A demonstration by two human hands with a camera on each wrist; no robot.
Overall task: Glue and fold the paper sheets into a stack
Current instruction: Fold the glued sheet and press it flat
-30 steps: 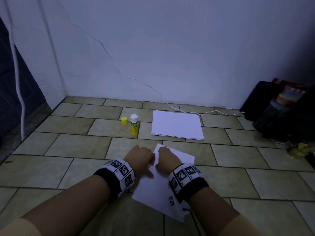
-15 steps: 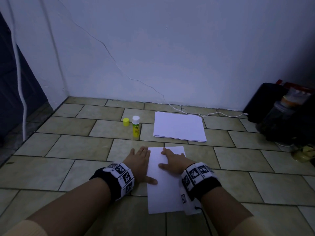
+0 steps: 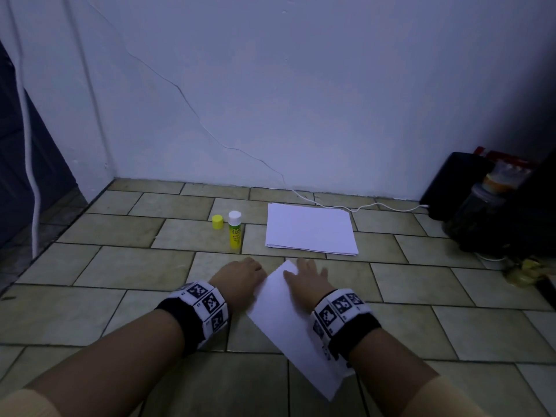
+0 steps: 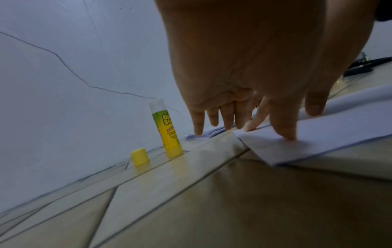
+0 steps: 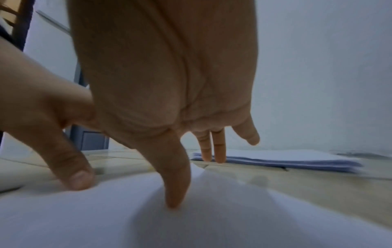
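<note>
A folded sheet [image 3: 288, 323] was seen lying askew on the floor [image 3: 126, 266], just nearer than the stack [image 3: 311, 228] by the wall. The right hand [image 3: 307, 281] was laid on the sheet's far end with fingers straight, the index fingertip [image 5: 174, 201] and thumb pressed onto the paper; nothing was gripped. The left hand [image 3: 237, 278] was held at the sheet's left edge, fingers extended, a fingertip [image 4: 288, 136] pressed down near the far corner; nothing was gripped there either. The glue stick [image 3: 235, 230] was left upright left of the stack, its cap [image 3: 217, 221] off just beside it. The crease was judged to be the step in hand: the edges should be kept matched under one hand while the fold is flattened by the other in firm, even strokes, so that the glued halves are not skewed.
</note>
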